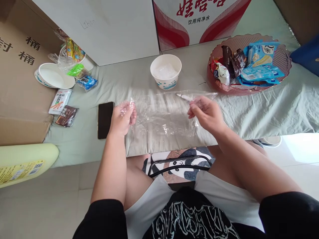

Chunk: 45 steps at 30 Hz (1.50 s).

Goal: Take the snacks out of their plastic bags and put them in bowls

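A sheet of clear plastic film (pixel 161 116) is stretched between my two hands above the pale green cloth. My left hand (pixel 123 116) grips its left end, with film bunched over the fingers. My right hand (pixel 205 113) pinches the right end of the film. Just behind the film lies a small white stick-like thing (pixel 183 97). A white paper bowl (pixel 166 71) with clear plastic inside stands a little farther back, in the middle.
A black phone (pixel 105 119) lies left of my left hand. A red basket (pixel 284 61) of wrapped snacks stands back right. More snack packets (pixel 66 116) and a white bowl (pixel 53 76) lie at the left. Cardboard boxes (pixel 20 83) line the left and back.
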Each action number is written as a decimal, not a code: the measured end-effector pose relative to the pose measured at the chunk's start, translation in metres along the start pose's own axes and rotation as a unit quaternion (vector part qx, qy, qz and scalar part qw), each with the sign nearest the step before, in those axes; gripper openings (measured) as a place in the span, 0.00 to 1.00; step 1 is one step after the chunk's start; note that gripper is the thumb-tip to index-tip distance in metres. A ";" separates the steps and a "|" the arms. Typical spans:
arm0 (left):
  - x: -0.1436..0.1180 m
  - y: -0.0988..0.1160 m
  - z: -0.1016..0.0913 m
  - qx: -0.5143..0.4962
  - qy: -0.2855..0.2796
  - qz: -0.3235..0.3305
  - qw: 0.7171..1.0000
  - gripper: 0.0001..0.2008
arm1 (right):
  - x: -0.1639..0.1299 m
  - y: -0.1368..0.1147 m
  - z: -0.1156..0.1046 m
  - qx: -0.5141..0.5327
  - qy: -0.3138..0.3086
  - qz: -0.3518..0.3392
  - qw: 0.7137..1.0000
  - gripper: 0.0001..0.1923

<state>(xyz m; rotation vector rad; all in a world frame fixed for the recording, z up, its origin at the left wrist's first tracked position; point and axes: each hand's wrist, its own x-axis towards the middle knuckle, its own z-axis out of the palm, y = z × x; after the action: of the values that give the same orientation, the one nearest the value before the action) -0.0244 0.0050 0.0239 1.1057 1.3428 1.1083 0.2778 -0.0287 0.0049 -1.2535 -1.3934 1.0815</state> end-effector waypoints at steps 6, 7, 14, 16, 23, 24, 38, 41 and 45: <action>-0.007 0.007 -0.014 0.033 -0.055 -0.004 0.998 0.16 | -0.002 -0.010 -0.017 -0.033 0.062 0.026 0.997 0.20; -0.008 0.007 -0.016 0.014 -0.044 0.015 0.999 0.16 | -0.004 -0.010 -0.020 -0.022 0.060 0.016 0.998 0.22; -0.007 0.000 -0.016 -0.113 0.003 -0.003 0.994 0.10 | -0.005 -0.004 -0.027 0.063 -0.055 -0.001 0.996 0.27; -0.002 -0.002 -0.012 -0.116 0.019 -0.027 0.993 0.09 | 0.000 -0.002 -0.026 0.070 -0.035 0.007 0.997 0.27; 0.000 0.007 -0.010 -0.160 0.014 -0.044 0.986 0.11 | 0.002 -0.010 -0.028 0.183 -0.045 0.022 0.982 0.22; -0.001 0.008 -0.012 -0.154 0.014 -0.047 0.987 0.11 | 0.001 -0.010 -0.030 0.198 -0.065 0.012 0.978 0.22; 0.004 0.004 -0.002 -0.132 0.020 -0.050 0.990 0.14 | 0.005 -0.009 -0.028 0.148 -0.062 0.020 0.987 0.21; -0.005 0.007 -0.009 -0.118 -0.011 -0.051 0.992 0.15 | 0.003 -0.010 -0.029 0.192 -0.062 0.052 0.978 0.20; -0.016 0.009 -0.022 -0.141 0.008 -0.054 0.988 0.25 | -0.005 -0.019 -0.034 0.316 -0.134 0.062 0.937 0.24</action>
<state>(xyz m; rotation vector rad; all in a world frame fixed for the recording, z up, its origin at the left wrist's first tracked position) -0.0448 -0.0109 0.0358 0.8084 1.1996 1.1866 0.3078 -0.0349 0.0289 -0.7429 -1.0268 1.6719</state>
